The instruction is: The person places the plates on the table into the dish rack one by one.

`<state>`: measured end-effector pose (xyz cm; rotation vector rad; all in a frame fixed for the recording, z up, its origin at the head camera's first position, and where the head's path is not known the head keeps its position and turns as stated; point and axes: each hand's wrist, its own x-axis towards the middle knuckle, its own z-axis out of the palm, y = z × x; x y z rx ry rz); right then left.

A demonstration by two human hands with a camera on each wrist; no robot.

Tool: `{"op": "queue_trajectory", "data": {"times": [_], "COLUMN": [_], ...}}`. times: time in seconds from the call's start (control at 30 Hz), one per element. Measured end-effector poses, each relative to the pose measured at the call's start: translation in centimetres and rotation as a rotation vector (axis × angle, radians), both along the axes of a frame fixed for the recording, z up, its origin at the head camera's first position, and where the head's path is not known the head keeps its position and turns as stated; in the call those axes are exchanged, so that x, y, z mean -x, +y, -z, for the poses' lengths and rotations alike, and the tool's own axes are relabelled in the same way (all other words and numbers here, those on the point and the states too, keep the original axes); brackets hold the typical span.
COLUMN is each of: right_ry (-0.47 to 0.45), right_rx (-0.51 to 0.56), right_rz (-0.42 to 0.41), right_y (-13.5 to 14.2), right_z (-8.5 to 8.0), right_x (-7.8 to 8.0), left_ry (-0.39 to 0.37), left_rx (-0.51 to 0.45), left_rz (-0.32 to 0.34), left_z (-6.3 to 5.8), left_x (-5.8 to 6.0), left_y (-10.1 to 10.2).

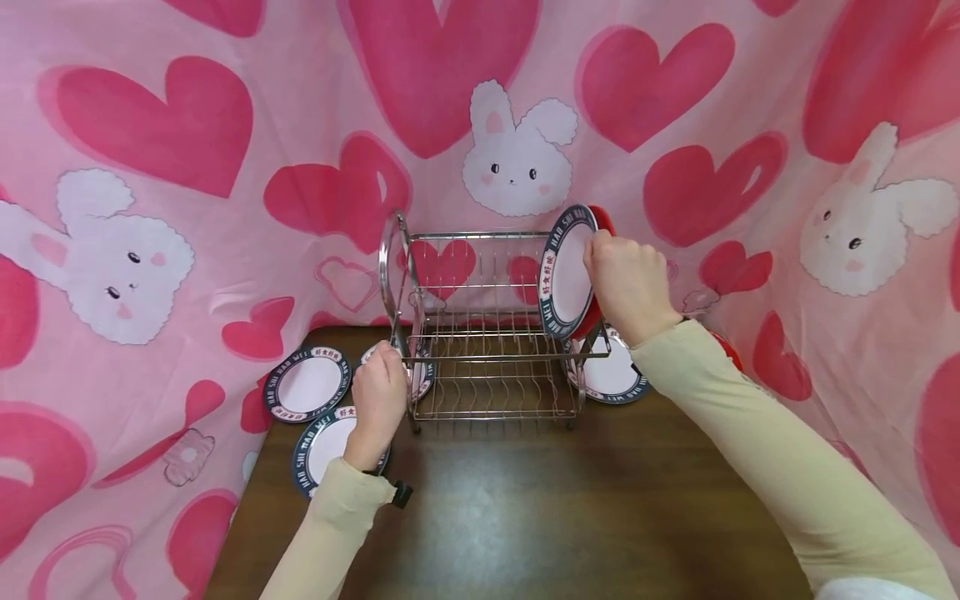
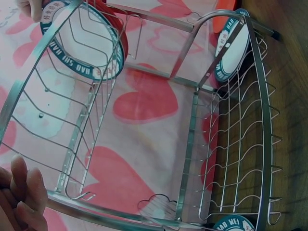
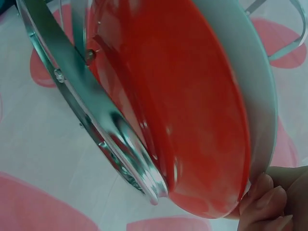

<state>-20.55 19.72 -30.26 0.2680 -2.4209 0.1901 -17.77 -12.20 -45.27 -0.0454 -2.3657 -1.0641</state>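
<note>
My right hand [image 1: 632, 279] grips the rim of a white plate [image 1: 573, 271] with a dark lettered border. The plate stands on edge at the right end of the dish rack's [image 1: 487, 358] upper tier. Right behind it stands a red plate [image 3: 178, 110], its edge close to my fingertips [image 3: 263, 187] in the right wrist view. My left hand [image 1: 380, 396] holds the rack's front left corner, its curled fingers [image 2: 33, 187] at the metal bar in the left wrist view.
Two bordered plates lie on the table left of the rack, one [image 1: 309, 385] behind the other [image 1: 326, 450]. Another plate [image 1: 423, 371] lies at the rack's left side. More plates [image 1: 611, 367] lie by its right leg. A pink heart-patterned cloth [image 1: 300, 108] hangs behind the wooden table [image 1: 525, 508].
</note>
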Motion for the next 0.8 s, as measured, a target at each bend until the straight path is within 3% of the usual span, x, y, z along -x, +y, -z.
{"op": "queue_trajectory", "data": {"times": [0.4,0.7,0.8], "right_ry": [0.023,0.125,0.134], "right_rx": [0.071,0.115,0.14], "right_rz": [-0.003,-0.081,-0.074], "right_y": [0.5,1.6,2.0], "right_z": [0.3,0.7,0.7], "right_x": [-0.2,-0.1,-0.5], "left_ry": [0.005,0.025,0.023], "left_rx": [0.017,0.024,0.027], "left_rz": [-0.007,-0.013,-0.011], "left_z": [0.0,0.1,0.1], "left_x": [-0.2,-0.1,-0.1], "left_y": [0.1,0.0,0.0]}}
